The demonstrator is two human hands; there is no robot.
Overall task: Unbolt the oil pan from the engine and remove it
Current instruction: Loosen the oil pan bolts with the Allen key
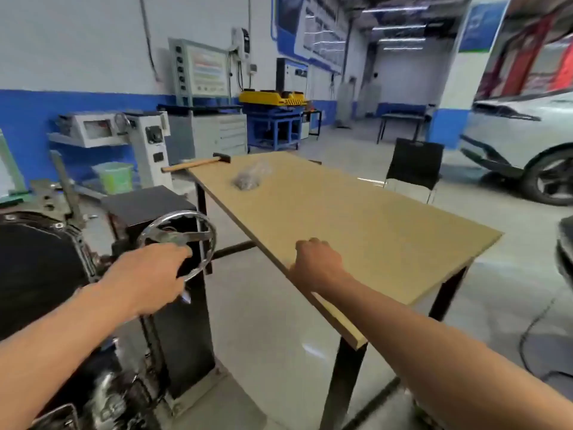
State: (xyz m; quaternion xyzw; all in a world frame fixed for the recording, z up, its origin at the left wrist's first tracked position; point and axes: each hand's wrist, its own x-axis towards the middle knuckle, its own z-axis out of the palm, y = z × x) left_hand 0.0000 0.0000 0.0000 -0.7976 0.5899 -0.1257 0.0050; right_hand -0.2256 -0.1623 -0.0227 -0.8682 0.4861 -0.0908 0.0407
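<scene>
- The left hand (148,274) is gripping the chrome handwheel (189,236) of the engine stand (186,321), fingers curling round its rim.
- The right hand (316,262) is resting as a fist on the near edge of the wooden table (356,218) — holding nothing that shows.
- The black oil pan (37,262) is sitting on the engine (105,398) at far left, partly cut off.
- A hammer (198,162) and a clear bag (251,176) are lying at the table's far end.

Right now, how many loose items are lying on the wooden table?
2: a hammer at the far left corner, handle overhanging the edge, and a crumpled clear bag just this side of it. Nothing looks hidden.
</scene>
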